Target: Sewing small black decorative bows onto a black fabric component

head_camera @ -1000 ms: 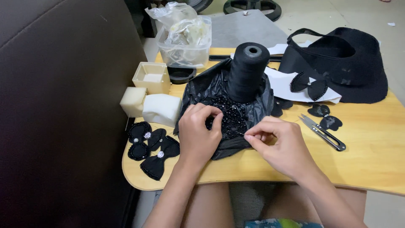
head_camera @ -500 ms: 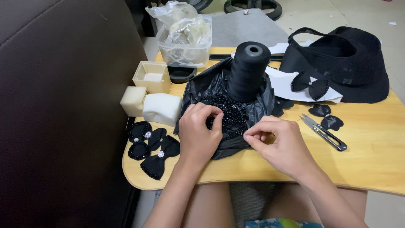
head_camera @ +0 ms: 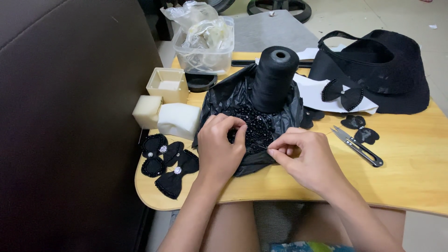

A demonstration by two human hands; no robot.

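While both hands work over the small wooden table (head_camera: 420, 177), the head view looks straight down on a crumpled black plastic bag (head_camera: 224, 100) spread open at the middle, with a heap of shiny black beads (head_camera: 254, 128) lying in it. Left hand (head_camera: 219, 149) rests on the near edge of that bag, fingers curled in and fingertips down among the beads, though whether it actually grips one I cannot tell. Right hand (head_camera: 303, 156) sits just beside it, thumb and forefinger pinched tight on a thin needle (head_camera: 262, 147) whose tip points toward the beads. Standing upright at the back of the bag is a big cone of black thread (head_camera: 273, 79). Off to the left edge lie finished black bows (head_camera: 170, 163) with sparkly centres, and behind them two white foam blocks (head_camera: 165, 116) and a small cream box (head_camera: 168, 85). Further back sits a clear plastic tub (head_camera: 205, 49) stuffed with bags. Over on the right, thread snips (head_camera: 357, 145) lie flat on the wood, near loose black bow pieces (head_camera: 359, 128), with a black hat (head_camera: 378, 70) beyond them.
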